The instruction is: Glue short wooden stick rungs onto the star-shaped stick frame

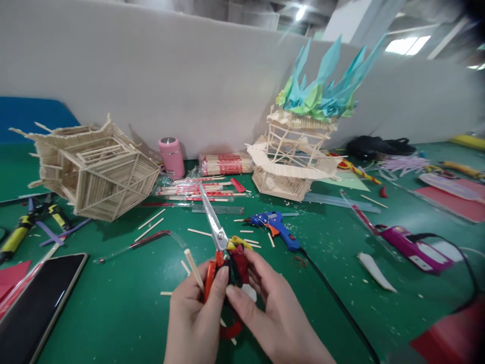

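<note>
In the middle of the head view, my left hand point(199, 308) is closed around a pair of scissors point(212, 217) with orange-red handles; the blades point up and away. A pale wooden stick point(193, 269) also pokes out of its fingers. My right hand point(271, 306) meets it, its fingers wrapped on a small red and black piece with yellow on top point(239, 260), whose kind I cannot make out. Both thumbs nearly touch. Just beyond lies a blue hot glue gun point(275, 226), with short cut sticks point(199, 232) around it.
A stick-built model point(113, 177) lies back left; another point(282, 174), topped with blue paper folds point(329, 65), stands right. Between them are a pink flask point(172, 157) and bundled sticks point(226, 164). A phone point(41, 308), pliers point(18, 235) and a glue-gun cord point(337, 298) lie nearer.
</note>
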A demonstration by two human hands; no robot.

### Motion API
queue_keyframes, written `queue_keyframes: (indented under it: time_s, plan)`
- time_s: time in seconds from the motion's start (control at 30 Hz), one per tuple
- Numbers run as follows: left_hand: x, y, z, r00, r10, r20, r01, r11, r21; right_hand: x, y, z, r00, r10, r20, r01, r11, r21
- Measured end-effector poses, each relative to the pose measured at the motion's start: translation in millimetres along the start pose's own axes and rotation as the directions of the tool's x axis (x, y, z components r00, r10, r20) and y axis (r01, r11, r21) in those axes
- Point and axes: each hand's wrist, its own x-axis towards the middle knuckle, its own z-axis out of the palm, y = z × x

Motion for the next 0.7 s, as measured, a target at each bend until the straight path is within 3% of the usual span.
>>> queue_keyframes:
  time_s: [0.07,0.2,0.4,0.5,0.6,0.67,0.7]
  plan:
    - [-1.6,-1.0,0.8,1.0,0.008,0.02,-0.007,0.999,-0.035,1.1,1.3,5.8,1.0,-0.01,-0.011,0.011,1.0,0.028]
    - [-1.9,-3.0,0.3,0.993,0.036,0.117,-0.028,0.997,-0.068,1.0,12.0,8.6,0.998,0.007,-0.064,-0.018,0.986,-0.166]
    - [-1.4,-6.3,0.7,0.964,0.178,0.197,-0.199,0.975,0.093,5.7,20.4,5.5,0.989,0.003,-0.15,-0.05,0.95,-0.309]
    - [-4.2,1.9,-4.5,0.964,0.178,0.198,-0.204,0.972,0.116,9.2,20.4,-2.5,0.98,0.012,-0.198,-0.08,0.937,-0.34]
    - [-6.3,14.3,-19.6,0.986,0.133,0.097,-0.151,0.965,0.214,10.9,21.8,-18.0,0.96,0.078,-0.27,-0.129,0.976,-0.177]
    - [-5.2,18.8,-34.1,0.99,0.127,0.066,-0.141,0.947,0.289,10.8,23.1,-30.0,0.952,0.176,-0.249,-0.15,0.981,0.12]
    - [-3.9,18.8,-41.8,0.99,0.123,0.063,-0.137,0.939,0.317,10.6,23.8,-35.5,0.953,0.227,-0.201,-0.163,0.942,0.292]
